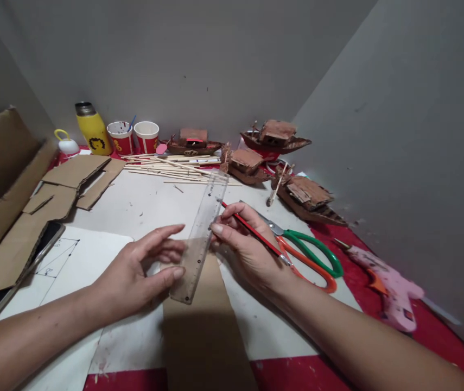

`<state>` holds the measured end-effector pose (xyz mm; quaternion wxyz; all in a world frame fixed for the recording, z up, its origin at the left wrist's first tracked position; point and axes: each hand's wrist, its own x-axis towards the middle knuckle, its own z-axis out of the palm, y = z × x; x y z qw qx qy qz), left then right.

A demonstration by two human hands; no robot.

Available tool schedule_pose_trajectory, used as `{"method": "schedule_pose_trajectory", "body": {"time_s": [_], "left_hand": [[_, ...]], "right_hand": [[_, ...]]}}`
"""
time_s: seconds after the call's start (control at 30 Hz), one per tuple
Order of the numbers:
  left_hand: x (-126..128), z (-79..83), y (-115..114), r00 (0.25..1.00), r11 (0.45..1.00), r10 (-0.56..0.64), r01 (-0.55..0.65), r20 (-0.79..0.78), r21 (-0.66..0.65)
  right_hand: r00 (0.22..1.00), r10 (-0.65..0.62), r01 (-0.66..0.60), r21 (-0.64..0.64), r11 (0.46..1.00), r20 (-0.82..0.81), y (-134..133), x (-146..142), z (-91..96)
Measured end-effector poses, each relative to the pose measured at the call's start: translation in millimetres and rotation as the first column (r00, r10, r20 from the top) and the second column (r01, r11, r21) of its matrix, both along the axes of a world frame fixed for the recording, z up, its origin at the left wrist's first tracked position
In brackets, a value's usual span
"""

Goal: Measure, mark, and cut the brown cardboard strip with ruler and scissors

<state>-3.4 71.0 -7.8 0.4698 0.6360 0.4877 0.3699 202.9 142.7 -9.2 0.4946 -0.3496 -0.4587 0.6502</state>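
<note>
A clear plastic ruler lies slanted across a brown cardboard strip on the white table sheet. My left hand has its fingers spread, thumb and fingertips touching the ruler's near end. My right hand is closed around a red pencil, its fingertips against the ruler's right edge.
Green-and-orange scissors and a pink glue gun lie to the right. Brown cardboard model boats stand at the back right, with thin wooden sticks, two paper cups, a yellow bottle and cardboard pieces behind and left.
</note>
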Motion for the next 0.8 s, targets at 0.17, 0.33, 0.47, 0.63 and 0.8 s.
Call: {"method": "schedule_pose_trajectory", "body": {"time_s": [0.17,0.33,0.47,0.63,0.8], "left_hand": [[11,8.2,-5,0.945,0.887,0.106,0.05,0.308,-0.459],[12,12.6,-6,0.885,0.844,0.179,0.086,0.43,-0.529],[13,10.5,-5,0.863,0.848,0.207,0.077,0.461,-0.524],[12,7.5,-6,0.859,0.856,0.215,0.064,0.465,-0.513],[11,9.3,-6,0.868,0.861,0.189,0.079,0.46,-0.502]], "right_hand": [[0.999,-0.044,0.043,0.035,0.998,0.031,-3,0,6.9],[0.998,-0.056,0.055,0.036,0.998,0.038,-6,-1,11.3],[0.997,-0.073,0.073,0.017,0.997,0.025,-5,0,11.3],[0.999,-0.051,0.051,0.008,0.999,-0.004,-5,1,9.8],[0.998,-0.06,0.06,0.012,0.998,0.025,-6,1,11.5]]}}
